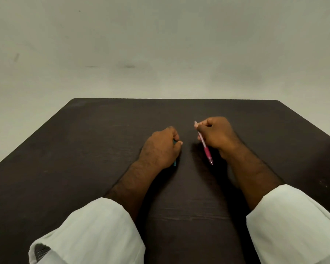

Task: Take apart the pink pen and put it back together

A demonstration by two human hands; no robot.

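Observation:
My right hand [216, 135] is closed around the pink pen [205, 146], held just above the dark table. The pen looks whole: its pale top end sticks out past my fingers toward the far side, and its darker pink grip and tip point back toward me. My left hand [161, 147] rests on the table to the left of it, fingers curled over a blue-green pen [175, 162]. Only a short piece of that pen shows below my palm and another bit near my thumb; the rest is hidden.
The dark brown table [84, 149] fills the lower half of the view, with its far edge against a pale wall. Both forearms in white rolled sleeves lie across the near part of the table.

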